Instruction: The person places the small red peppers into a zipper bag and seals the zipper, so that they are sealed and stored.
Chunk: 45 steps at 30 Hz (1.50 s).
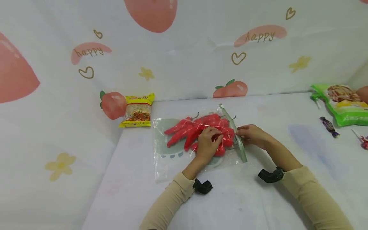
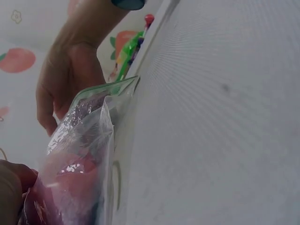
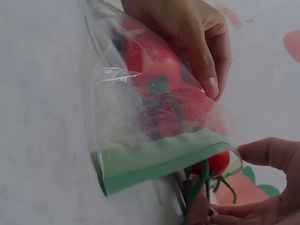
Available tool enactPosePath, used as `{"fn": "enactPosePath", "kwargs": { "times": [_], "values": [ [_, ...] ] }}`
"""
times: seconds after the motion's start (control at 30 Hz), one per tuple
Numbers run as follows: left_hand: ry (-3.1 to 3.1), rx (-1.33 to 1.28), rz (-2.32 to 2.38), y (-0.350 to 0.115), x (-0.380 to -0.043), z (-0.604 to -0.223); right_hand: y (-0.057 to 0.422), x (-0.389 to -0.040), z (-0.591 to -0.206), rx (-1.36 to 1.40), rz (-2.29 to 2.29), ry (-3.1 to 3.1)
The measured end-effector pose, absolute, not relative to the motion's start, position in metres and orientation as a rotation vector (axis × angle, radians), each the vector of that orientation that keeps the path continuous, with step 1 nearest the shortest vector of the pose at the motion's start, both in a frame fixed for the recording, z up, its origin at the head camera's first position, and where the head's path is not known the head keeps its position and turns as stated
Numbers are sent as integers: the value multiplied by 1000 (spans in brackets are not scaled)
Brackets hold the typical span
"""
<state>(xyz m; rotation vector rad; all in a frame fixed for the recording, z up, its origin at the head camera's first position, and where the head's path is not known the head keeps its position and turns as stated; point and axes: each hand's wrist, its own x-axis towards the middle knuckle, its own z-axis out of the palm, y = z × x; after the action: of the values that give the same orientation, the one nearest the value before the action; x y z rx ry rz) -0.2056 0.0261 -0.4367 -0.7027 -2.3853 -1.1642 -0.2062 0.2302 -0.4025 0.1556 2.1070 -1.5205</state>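
A clear zip bag [image 1: 161, 166] with a green zip strip [image 1: 242, 153] lies full of red chili peppers [image 1: 179, 138]. Green stems [image 3: 205, 176] poke out through its parted mouth. My left hand [image 1: 209, 142] rests over the peppers, thumb and fingers bent together on the plastic, gripping the bag from above. At the mouth on the right is my right hand [image 1: 253, 135]. One of its fingertips meets the rim of the strip in the right wrist view, and other fingers reach in around the stems, partly hidden by the bag.
A yellow food packet [image 1: 138, 111] stands at the back left. At the right lie a green food bag [image 1: 346, 105], a dark wrapped candy [image 1: 329, 127] and lollipops [image 1: 364, 142]. White cloth [image 1: 218, 210] covers the table, with a patterned curtain [image 1: 184, 64] behind.
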Motion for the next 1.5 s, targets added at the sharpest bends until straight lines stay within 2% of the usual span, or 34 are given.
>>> {"fn": "enactPosePath", "kwargs": {
  "times": [0.37, 0.7, 0.9, 1.0, 1.1, 1.23, 1.37, 1.5],
  "values": [
    [-2357, -735, -1229, 28, -207, -437, 223, -231, -406, 191, -1503, 2115],
    [-2407, -723, -1365, 27, -212, -431, 223, -226, -412, 185, -1722, 2195],
    [-2396, -527, -1808, 14, -238, -401, 221, -227, -398, -58, -1777, 2280],
    [-2371, -483, -1802, 9, -263, -375, 219, -229, -390, -211, -1791, 2280],
    [-2559, -591, -1631, 5, -294, -351, 218, -231, -384, -313, -1775, 2281],
    [-2720, -889, -1646, 2, -323, -342, 217, -231, -379, -366, -1725, 2323],
    [-2568, -1085, -1717, -3, -330, -342, 222, -230, -368, -340, -1661, 2382],
    [-2456, -1136, -1683, -6, -327, -330, 232, -231, -347, -322, -1555, 2484]
  ]
}}
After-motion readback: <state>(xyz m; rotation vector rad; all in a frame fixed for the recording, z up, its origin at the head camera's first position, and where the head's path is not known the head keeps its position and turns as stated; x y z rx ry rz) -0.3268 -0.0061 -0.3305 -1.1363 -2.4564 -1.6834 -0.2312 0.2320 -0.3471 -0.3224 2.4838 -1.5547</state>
